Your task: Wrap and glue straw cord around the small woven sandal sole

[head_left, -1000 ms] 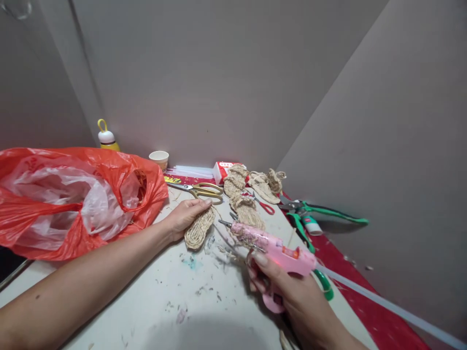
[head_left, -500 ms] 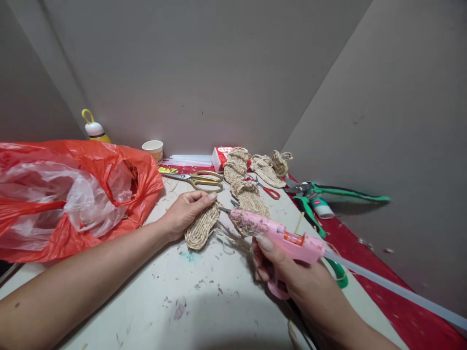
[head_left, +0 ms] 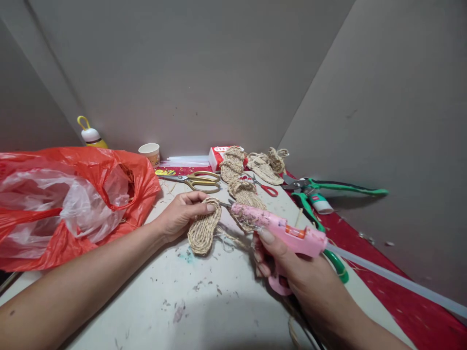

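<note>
Head camera view: A person's left hand (head_left: 184, 214) pinches the upper end of a woven straw sole (head_left: 204, 231) between thumb and fingers over a white worktable (head_left: 204, 311), while the right hand (head_left: 295, 265) wraps the grip of a pink glue gun (head_left: 268, 223). The nozzle sits at the sole's right edge, near the left thumb; whether tip and straw touch cannot be told. That closeness looks like the chief hazard: if the metal is hot, a slip of either hand could burn the thumb. Too hard a squeeze could flood the braid, and a drip could glue down the loose cord (head_left: 233, 240) beside the sole. The long glue stick (head_left: 394, 277) jutting from the gun's rear could snag on the green loop (head_left: 339, 265) nearby.

At left, a red plastic bag (head_left: 146, 194) gapes around a translucent white bag (head_left: 78, 204), with straw-like strands in a side opening. A paper cup (head_left: 149, 154), a capped yellow bottle (head_left: 93, 138) and a red-and-white carton (head_left: 215, 158) hide their contents.
</note>
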Available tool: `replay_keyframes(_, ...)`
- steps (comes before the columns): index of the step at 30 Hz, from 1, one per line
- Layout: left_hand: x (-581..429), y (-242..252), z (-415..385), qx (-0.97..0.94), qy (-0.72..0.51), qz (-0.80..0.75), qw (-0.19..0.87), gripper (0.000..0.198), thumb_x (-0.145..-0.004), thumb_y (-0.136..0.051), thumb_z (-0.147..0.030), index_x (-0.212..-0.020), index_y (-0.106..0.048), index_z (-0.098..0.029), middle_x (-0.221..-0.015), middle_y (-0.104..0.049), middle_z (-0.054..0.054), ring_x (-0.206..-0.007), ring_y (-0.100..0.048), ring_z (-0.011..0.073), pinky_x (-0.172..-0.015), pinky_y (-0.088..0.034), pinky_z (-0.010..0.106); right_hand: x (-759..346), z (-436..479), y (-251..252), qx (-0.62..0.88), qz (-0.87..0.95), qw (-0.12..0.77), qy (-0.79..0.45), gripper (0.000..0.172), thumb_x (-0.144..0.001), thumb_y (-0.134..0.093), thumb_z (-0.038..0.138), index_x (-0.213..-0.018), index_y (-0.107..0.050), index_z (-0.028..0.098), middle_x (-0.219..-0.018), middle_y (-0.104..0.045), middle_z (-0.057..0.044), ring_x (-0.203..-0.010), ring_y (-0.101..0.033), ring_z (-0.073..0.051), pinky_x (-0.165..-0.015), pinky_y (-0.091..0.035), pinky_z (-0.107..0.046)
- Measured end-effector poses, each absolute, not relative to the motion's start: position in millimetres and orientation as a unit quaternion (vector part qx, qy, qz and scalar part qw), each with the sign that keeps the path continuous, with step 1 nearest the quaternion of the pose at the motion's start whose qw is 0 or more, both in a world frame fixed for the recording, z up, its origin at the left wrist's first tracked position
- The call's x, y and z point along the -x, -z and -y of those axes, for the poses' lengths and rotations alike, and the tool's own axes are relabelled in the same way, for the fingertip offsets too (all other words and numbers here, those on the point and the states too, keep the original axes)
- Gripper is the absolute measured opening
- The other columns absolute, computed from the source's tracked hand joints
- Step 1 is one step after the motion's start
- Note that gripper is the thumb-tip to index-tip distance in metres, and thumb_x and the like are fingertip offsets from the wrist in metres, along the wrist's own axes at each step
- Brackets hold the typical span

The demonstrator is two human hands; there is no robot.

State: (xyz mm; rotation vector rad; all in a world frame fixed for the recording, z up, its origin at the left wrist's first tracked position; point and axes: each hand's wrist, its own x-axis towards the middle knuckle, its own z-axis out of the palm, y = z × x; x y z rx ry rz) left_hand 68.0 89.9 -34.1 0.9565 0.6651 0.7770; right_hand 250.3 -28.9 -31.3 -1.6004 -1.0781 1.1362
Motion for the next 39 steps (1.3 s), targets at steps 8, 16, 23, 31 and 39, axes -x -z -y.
replay_keyframes(8,-67.4,35.8,-91.9,-0.441,-0.350,-0.309,0.766,0.022,-0.061,-0.083,-0.016,-0.074,-0.065,-0.013,-0.064,-0.068,-0.001,-0.053,-0.061,0.0084,-0.054,-0.047,0.020,-248.9,29.3,30.0,0.649,0.401,0.437,-0.477,0.056,-0.072,-0.058,0.074,-0.059,-0.054,0.020,-0.047,-0.051,0.003,-0.042,-0.040,-0.009,-0.041,-0.029,-0.020)
replay_keyframes(16,-65.1,37.0,-93.8,-0.445,-0.352,-0.308,0.763,0.021,-0.063,-0.082,-0.019,-0.075,-0.065,-0.013,-0.062,-0.065,-0.001,-0.050,-0.056,0.0072,-0.051,-0.043,0.019,-253.1,27.4,33.3,0.643,0.415,0.421,-0.487,0.059,-0.072,-0.055,0.077,-0.057,-0.051,0.019,-0.047,-0.051,0.003,-0.040,-0.040,-0.008,-0.040,-0.028,-0.019)
replay_keyframes(23,-64.1,35.9,-93.5,-0.442,-0.360,-0.301,0.764,0.021,-0.063,-0.082,-0.020,-0.076,-0.066,-0.013,-0.063,-0.064,-0.002,-0.053,-0.056,0.0075,-0.054,-0.044,0.020,-251.9,27.2,31.8,0.639,0.431,0.419,-0.481,0.060,-0.074,-0.054,0.076,-0.053,-0.047,0.020,-0.047,-0.049,0.003,-0.041,-0.039,-0.009,-0.042,-0.028,-0.022)
replay_keyframes(31,-63.4,34.2,-93.3,-0.443,-0.366,-0.293,0.765,0.021,-0.064,-0.082,-0.020,-0.076,-0.068,-0.012,-0.064,-0.065,0.000,-0.054,-0.056,0.0075,-0.054,-0.042,0.019,-250.9,28.9,31.3,0.641,0.414,0.433,-0.480,0.060,-0.072,-0.057,0.076,-0.051,-0.045,0.021,-0.046,-0.047,0.003,-0.041,-0.038,-0.009,-0.042,-0.028,-0.022)
replay_keyframes(39,-65.1,30.6,-92.5,-0.434,-0.382,-0.295,0.761,0.021,-0.062,-0.084,-0.020,-0.073,-0.068,-0.012,-0.063,-0.063,-0.001,-0.053,-0.054,0.0067,-0.054,-0.041,0.018,-251.3,29.2,30.6,0.648,0.454,0.420,-0.445,0.060,-0.077,-0.051,0.075,-0.048,-0.043,0.023,-0.043,-0.043,0.004,-0.040,-0.039,-0.011,-0.044,-0.032,-0.026)
